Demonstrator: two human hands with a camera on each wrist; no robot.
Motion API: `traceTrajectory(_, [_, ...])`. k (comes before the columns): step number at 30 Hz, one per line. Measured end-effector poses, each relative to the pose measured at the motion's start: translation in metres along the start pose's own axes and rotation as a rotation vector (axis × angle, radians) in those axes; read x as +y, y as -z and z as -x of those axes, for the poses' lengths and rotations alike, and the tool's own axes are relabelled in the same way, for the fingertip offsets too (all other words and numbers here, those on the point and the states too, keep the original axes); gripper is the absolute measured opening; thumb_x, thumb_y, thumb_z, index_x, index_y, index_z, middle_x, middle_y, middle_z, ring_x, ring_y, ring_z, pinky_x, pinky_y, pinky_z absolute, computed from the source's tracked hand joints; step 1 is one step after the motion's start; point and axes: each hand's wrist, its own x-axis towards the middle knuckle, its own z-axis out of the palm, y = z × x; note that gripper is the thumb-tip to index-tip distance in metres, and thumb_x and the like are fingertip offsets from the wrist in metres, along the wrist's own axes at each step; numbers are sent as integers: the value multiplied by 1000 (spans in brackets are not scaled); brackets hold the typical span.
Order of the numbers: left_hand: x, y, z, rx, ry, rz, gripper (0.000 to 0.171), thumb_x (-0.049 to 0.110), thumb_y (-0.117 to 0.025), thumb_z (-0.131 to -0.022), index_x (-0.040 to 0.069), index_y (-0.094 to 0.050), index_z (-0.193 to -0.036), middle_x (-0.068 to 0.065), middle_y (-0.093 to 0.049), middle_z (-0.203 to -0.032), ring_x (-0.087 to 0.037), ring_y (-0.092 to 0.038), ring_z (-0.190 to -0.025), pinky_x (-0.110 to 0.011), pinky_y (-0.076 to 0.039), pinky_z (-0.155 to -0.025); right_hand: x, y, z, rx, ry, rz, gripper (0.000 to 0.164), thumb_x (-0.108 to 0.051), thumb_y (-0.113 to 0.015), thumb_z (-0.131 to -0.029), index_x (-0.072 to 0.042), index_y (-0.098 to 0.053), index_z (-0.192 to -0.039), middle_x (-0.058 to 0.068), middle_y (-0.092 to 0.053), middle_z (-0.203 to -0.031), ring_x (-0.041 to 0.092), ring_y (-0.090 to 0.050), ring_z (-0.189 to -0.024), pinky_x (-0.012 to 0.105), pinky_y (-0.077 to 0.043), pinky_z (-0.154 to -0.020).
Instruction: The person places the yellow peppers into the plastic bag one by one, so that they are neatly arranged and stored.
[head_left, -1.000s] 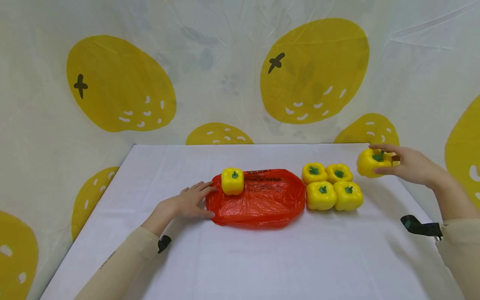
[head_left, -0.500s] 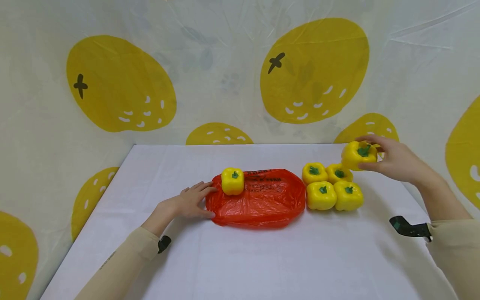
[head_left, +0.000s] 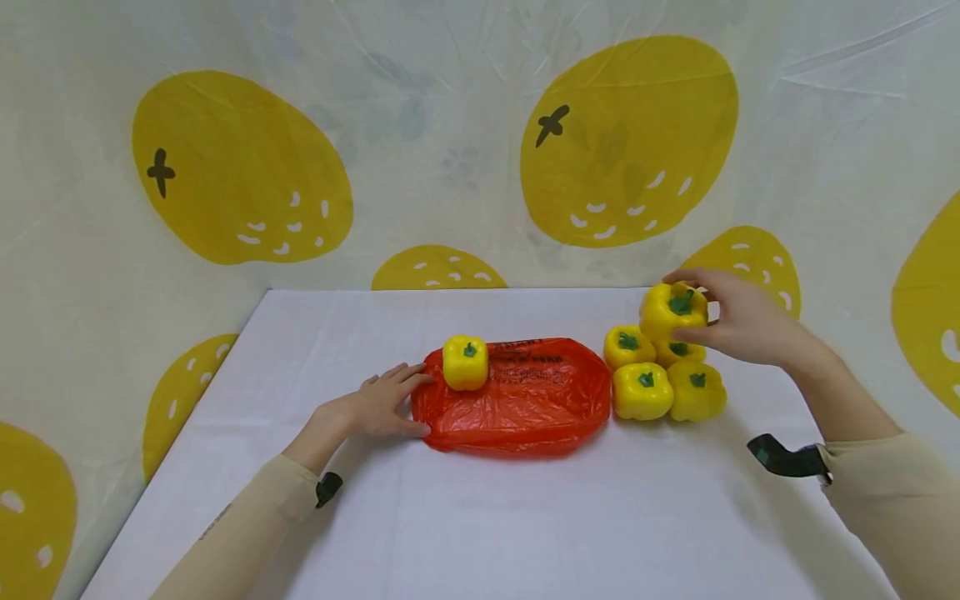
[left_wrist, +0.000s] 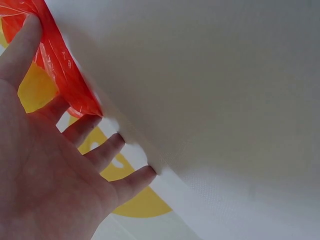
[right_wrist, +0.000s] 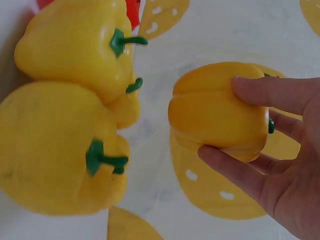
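Observation:
My right hand [head_left: 738, 321] grips a yellow bell pepper [right_wrist: 217, 112] between thumb and fingers, raised above the table, its green stem toward the palm in the right wrist view. In the head view this pepper overlaps the back of a cluster of several yellow bell peppers [head_left: 642, 392] standing stem up. To their left lies a flattened red plastic bag [head_left: 525, 412] with dark print. Another yellow bell pepper [head_left: 465, 364] sits upright on its upper left part. At the bag's left edge rests my left hand [head_left: 381, 404], fingers spread, thumb and fingertips at the red plastic [left_wrist: 65, 70].
A white-covered table [head_left: 480, 525] carries everything. Behind it and at the sides hangs a pale cloth [head_left: 435, 150] printed with big yellow fruit. The clustered peppers stand close against the bag's right end.
My right hand has carried its bell pepper leftward, from the table's right side to over the back of the cluster. The left hand, the bag and the pepper on it have stayed put.

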Motion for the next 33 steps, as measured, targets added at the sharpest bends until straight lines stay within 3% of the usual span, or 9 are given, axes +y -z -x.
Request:
traceTrajectory(6, [0,0,0,3,-2,-1,84,54,-76,-87,18,-43,-155,-12,-29,-165,-41,-19,-152,-73,-18,-114,-17,-12,-6,-20,29,-10,64,-10,-84,-86,-7,-53,-142,13,-57,-138,33,-52,-116,50,-59,-83])
traceTrajectory(21, [-2,-1,0,4,10,4,84,53,-76,-87,19,-43,-155,-11,-29,-165,-40,-18,-152,-73,-16,-115,-52,-40,-14,-87,89,-106,66,-15,-83,-87,-12,-52,-145,17,-49,-145,38,-48,-128,51,-60,-85])
traceTrajectory(28, [-1,-1,0,4,4,11,83,53,-76,-87,19,-43,-155,-11,-28,-166,-40,-18,-153,-72,-16,-115,-61,-54,-18,-82,168,-75,64,-11,-84,-86,-12,-55,-142,15,-54,-139,32,-53,-117,43,-59,-81])
traceTrajectory(33, [0,-1,0,-1,15,15,83,53,-76,-87,20,-43,-155,-10,-28,-166,-39,-17,-153,-71,-15,-116,-70,-62,-20,-87,178,-75,62,-11,-84,-85,-13,-57,-141,14,-56,-135,32,-54,-113,47,-56,-84])
